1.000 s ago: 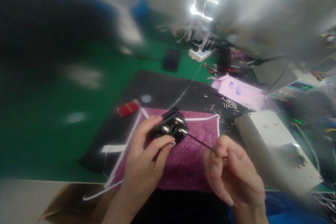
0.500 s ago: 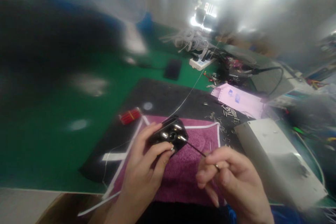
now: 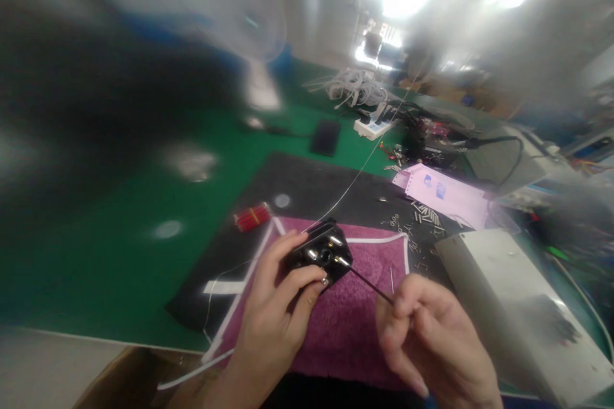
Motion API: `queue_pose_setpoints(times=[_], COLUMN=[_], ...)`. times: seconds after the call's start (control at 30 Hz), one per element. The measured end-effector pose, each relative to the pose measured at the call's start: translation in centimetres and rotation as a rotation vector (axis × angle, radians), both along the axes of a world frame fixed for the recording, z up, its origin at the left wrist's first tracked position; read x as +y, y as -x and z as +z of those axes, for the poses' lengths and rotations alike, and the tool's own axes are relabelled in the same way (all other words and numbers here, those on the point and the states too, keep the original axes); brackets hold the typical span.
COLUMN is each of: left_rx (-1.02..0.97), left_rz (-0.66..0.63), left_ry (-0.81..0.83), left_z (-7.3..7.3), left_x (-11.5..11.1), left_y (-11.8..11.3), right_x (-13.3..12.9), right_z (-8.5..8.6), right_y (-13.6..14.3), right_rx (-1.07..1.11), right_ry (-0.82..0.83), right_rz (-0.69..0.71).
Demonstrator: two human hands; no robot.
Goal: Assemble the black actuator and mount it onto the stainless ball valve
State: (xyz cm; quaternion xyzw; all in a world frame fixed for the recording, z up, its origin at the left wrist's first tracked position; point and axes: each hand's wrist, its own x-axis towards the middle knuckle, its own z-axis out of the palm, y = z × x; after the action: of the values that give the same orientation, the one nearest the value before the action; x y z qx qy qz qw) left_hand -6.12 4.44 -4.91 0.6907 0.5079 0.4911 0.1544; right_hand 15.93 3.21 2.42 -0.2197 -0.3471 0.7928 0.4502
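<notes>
A black part (image 3: 339, 244) with several shiny metal posts is held over a purple cloth (image 3: 350, 326) with white edging. My left hand (image 3: 283, 300) is closed round its left side, with thumb and forefinger pinched at a small silver piece (image 3: 324, 281) on the near edge. Between the fingertips of my right hand (image 3: 432, 332) is a thin dark rod (image 3: 369, 283), whose far tip meets the lower right post. The rod's rear end is hidden by my fingers. A thin wire (image 3: 352, 182) runs from behind the black part towards the back right.
A red bundle (image 3: 252, 217) lies on the black mat (image 3: 288, 172). Small metal pins (image 3: 428, 214) and pink papers (image 3: 444, 195) are at the right, beside a grey metal box (image 3: 518, 313). Further back are a dark phone-like slab (image 3: 325, 137) and a white power strip (image 3: 371, 128).
The whole view has shifted, so things appear slightly further right and lower. My right hand's fingers have curled differently round the rod. The rod tip is still at the same post.
</notes>
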Motion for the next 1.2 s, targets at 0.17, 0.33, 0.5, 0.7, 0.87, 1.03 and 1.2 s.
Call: queue_pose_setpoints(times=[0.17,0.33,0.5,0.7,0.87,1.03,1.2], left_rx=[-0.003,-0.014,0.033,-0.003,-0.006,0.001,-0.016], left_rz=[0.015,-0.016,-0.015,-0.013,-0.015,-0.014,-0.021], left_ry=[0.010,-0.018,-0.027,-0.019,-0.022,-0.023,-0.010], left_z=[0.0,0.1,0.1,0.0,0.0,-0.1,0.0], left_x=[0.0,0.1,0.1,0.0,0.1,0.0,0.1], left_y=[0.0,-0.2,-0.4,-0.2,-0.3,-0.3,-0.3], right_x=[0.2,-0.3,-0.9,-0.6,-0.7,-0.7,-0.7], right_z=[0.6,1.4,1.3,-0.8,-0.2,1.0,0.2], right_y=[-0.1,1.3,2.2,0.0,1.1,1.5,0.2], right_rx=[-0.182,-0.527,-0.567,-0.094,-0.580,-0.414,-0.110], right_ry=[-0.015,-0.090,-0.018,0.034,-0.213,0.062,0.094], right_rz=[-0.078,-0.302,-0.479,-0.032,-0.506,-0.386,-0.067])
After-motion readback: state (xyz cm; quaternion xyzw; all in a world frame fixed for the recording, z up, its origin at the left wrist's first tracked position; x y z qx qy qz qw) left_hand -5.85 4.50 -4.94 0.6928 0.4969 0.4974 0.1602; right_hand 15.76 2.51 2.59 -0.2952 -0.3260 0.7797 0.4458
